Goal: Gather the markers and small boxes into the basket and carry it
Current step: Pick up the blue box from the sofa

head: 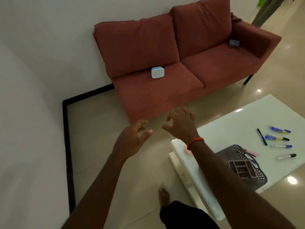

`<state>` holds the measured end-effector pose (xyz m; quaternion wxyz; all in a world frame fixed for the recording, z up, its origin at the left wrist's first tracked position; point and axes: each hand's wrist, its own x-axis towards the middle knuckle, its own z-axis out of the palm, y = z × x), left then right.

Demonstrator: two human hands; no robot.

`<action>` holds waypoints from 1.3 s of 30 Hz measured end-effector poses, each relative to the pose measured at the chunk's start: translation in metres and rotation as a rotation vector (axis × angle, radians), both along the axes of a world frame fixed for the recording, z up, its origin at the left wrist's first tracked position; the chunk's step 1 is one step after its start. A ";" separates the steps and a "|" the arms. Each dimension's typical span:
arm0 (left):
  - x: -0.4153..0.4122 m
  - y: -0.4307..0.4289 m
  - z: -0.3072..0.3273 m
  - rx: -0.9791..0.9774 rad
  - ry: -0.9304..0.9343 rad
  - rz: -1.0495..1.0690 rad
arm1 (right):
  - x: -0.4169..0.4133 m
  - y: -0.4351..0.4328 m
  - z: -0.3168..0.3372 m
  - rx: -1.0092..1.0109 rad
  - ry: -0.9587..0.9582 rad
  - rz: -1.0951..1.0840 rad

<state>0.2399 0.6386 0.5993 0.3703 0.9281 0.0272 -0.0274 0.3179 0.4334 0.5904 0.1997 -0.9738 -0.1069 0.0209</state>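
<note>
Basket (261,178), dark perforated plastic, on glossy white table (231,123); L hand (132,138) & R hand (181,125) half-open, empty.

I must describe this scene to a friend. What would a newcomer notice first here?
The dark red sofa against the wall draws the eye first, with a pale blue box on its left seat and a darker blue box by the right armrest. In front, the left hand and right hand reach out, holding nothing. To the right, a white table carries scattered markers and a dark basket.
</note>
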 end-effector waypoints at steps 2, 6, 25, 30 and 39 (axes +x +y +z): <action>0.013 0.005 0.006 0.062 0.018 -0.051 | 0.013 0.009 0.009 0.008 -0.013 0.000; 0.048 0.023 0.009 0.144 0.024 -0.110 | 0.053 0.031 0.011 -0.004 -0.028 0.028; 0.238 0.118 0.003 0.087 0.097 -0.117 | 0.232 0.095 -0.015 0.007 0.138 -0.036; 0.323 0.138 -0.021 0.039 0.169 -0.172 | 0.289 0.101 -0.027 -0.001 0.202 -0.095; 0.489 0.134 -0.052 -0.029 0.209 -0.294 | 0.399 0.120 -0.059 -0.014 0.244 -0.167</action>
